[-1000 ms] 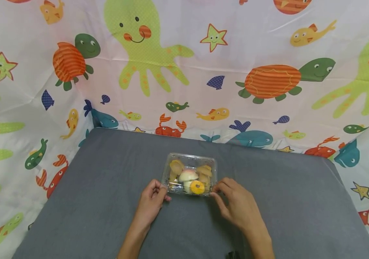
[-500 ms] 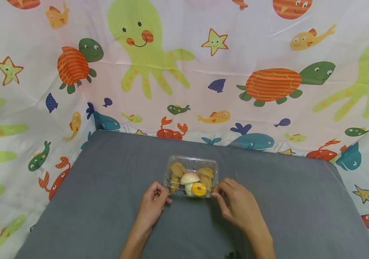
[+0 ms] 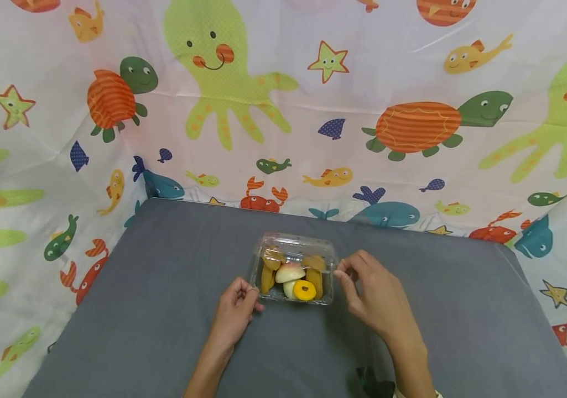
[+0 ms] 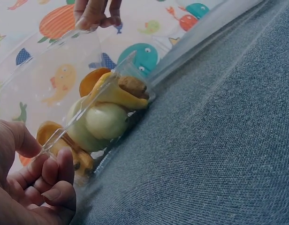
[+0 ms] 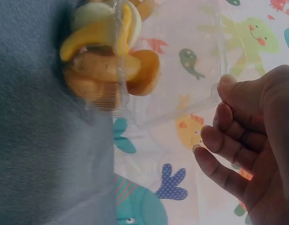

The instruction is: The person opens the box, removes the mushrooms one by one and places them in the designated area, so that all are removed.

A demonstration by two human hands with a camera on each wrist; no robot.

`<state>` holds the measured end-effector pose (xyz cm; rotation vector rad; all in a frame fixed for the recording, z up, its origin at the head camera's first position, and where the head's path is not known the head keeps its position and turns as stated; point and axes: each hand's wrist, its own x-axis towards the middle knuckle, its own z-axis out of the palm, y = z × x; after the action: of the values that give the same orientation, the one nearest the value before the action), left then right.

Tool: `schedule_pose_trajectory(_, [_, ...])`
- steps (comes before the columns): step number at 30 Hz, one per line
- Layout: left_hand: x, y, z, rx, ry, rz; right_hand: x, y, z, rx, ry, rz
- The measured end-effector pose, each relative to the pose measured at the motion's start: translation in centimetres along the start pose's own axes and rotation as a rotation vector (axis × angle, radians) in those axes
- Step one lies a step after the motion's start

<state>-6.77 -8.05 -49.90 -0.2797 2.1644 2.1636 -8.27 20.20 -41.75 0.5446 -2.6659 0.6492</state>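
A clear plastic clamshell box stands on the grey cloth, its lid tilted up along the front. Inside are brown mushroom-shaped pieces, a pale piece with a pinkish cap and a yellow ring-like piece. My left hand pinches the box's front left corner. At the right, my right hand pinches the raised lid's corner between thumb and fingertip. The right wrist view shows that lid edge at the thumb, with the other fingers of the right hand curled loosely.
Grey cloth covers the table around the box. A white curtain printed with sea animals hangs behind and along both sides. Something dark shows beside the right wrist.
The lid's front edge has come up off the box, with my right hand moving up and slightly right. My left hand has stayed at the front left corner.
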Motion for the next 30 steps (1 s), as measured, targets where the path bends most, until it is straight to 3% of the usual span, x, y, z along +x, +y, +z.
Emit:
schedule_pose_trajectory(6, [-0.1,-0.1,-0.1,-0.009,-0.021,-0.018,1.0,0.0,-0.6,0.005,0.025,0.006])
schedule_pose_trajectory(22, [0.1,0.0,0.0,0.012,-0.052,-0.001,3.8,-0.3,-1.2,0.001,0.089,0.119])
schedule_pose_trajectory(30, [0.0,0.0,-0.1,0.036,-0.071,0.003,4.5,0.0,-0.5,0.041,0.196,0.082])
